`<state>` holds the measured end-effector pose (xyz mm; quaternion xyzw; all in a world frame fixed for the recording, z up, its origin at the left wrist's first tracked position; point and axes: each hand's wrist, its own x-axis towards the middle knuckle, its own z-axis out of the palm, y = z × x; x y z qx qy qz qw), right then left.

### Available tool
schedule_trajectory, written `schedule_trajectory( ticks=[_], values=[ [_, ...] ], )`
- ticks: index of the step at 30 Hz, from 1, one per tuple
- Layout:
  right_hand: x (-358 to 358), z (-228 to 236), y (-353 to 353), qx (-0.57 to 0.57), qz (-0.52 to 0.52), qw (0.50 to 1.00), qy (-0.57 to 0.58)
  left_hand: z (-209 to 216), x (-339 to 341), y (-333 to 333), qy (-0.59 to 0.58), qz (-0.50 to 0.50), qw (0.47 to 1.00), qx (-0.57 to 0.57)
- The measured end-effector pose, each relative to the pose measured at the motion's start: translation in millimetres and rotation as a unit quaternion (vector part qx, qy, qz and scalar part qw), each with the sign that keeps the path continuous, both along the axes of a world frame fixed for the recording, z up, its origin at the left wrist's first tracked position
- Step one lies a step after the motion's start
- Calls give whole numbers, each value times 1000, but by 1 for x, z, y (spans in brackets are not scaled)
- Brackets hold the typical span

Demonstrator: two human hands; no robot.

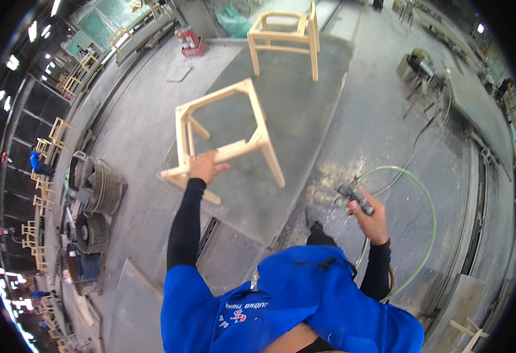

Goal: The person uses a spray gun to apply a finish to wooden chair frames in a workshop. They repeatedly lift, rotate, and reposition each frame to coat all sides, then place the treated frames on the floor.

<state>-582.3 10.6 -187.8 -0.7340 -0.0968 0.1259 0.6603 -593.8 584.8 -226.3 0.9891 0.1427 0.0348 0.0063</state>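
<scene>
A bare wooden chair frame (256,112) with an open seat stands tilted over a grey board (249,212) on the floor, in front of me and slightly left. My left hand (206,167) is closed over its near rail, thumb sticking out to the right; the fingertips are partly hidden. In my right hand (372,220), out to the right and apart from the chair, is a dark metal air tool (355,197) with a cylindrical body. Its working end points up and left, touching nothing. A pale green hose (433,215) loops around on the right of that hand.
A second wooden chair frame (281,49) stands at the board's far end. Left are a red crate (194,49) with bottles and a ribbed drum (103,187). Sawdust (334,179) covers floor beside the board. A machine (418,66) stands far right; several chair frames line the left.
</scene>
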Motion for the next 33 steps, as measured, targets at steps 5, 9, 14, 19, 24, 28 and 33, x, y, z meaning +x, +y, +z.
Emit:
schedule_trajectory(
  ticks=[5,9,14,19,24,28,33],
  values=[
    [31,-18,-42,-29,-42,998,32,16,-19,83,122,112,986,35],
    [68,-12,-63,-35,-62,997,25,24,-17,43,135,125,982,32],
    [115,32,-72,94,-41,994,-28,25,-13,-49,130,120,984,-9],
    [145,77,-92,177,34,980,-81,25,-3,-89,141,130,981,-12],
    [173,38,-113,105,44,993,-30,20,-7,-108,100,110,988,-34],
    [200,-23,-150,22,37,996,84,24,-8,-125,45,161,982,-86],
    [220,-58,-182,-85,-10,991,107,60,6,-140,15,205,971,-123]
  ],
)
